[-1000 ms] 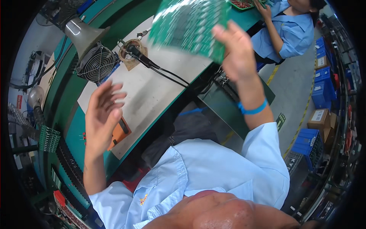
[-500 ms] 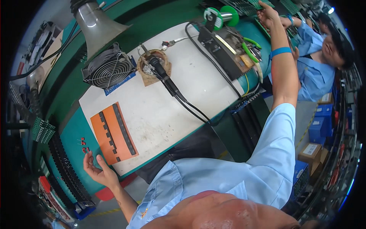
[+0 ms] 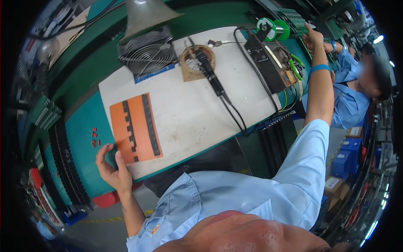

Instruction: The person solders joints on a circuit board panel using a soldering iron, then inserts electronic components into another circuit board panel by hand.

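At the lower left, my left hand [image 3: 115,171] is open, thumb and forefinger apart, with nothing seen between them. Its fingertips are beside an orange sheet [image 3: 137,138] that carries two dark strips. A few small red parts [image 3: 94,135] lie on the green mat just beyond them. My right arm stretches to the far right, with a blue band round the wrist. There my right hand [image 3: 314,40] has bent fingers beside the edge of a green circuit board [image 3: 293,20]. Whatever those fingers hold is too small to make out.
A soldering iron [image 3: 206,67] rests over a round holder on the white board [image 3: 176,122]. Around it stand a fan [image 3: 149,56], a solder spool [image 3: 277,30] and a dark box [image 3: 265,63] with green-handled pliers. A co-worker [image 3: 346,101] sits close to my right arm.
The view has shifted, so the bench things appear further right. My right hand has drawn slightly back toward the spool and rack. My left hand stays open near the red parts.
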A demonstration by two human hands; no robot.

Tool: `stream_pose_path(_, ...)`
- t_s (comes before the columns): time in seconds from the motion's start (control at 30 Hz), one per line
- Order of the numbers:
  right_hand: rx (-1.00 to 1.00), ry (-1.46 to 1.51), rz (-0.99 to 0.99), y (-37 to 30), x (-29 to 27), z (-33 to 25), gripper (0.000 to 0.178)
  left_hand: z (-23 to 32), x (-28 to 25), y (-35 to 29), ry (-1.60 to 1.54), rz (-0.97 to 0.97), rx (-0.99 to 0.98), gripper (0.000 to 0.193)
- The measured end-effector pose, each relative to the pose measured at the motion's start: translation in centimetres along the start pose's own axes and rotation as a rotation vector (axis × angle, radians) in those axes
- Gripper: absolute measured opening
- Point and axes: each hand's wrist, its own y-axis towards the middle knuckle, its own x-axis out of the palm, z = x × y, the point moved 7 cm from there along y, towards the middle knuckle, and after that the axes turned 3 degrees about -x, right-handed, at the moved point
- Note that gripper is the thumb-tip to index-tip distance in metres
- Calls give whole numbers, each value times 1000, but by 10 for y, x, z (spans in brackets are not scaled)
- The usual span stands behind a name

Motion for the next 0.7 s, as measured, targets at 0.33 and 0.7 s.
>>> stream_pose_path(0.33, -231, 123, 225, -63, -94, 43, 31, 152, 14, 16, -1742, -777, -31, 31)
stream_pose_path(0.7, 25, -330, -193, -283, -102, 243, 41, 172, 2, -28, -2226, -1224, 250, 46)
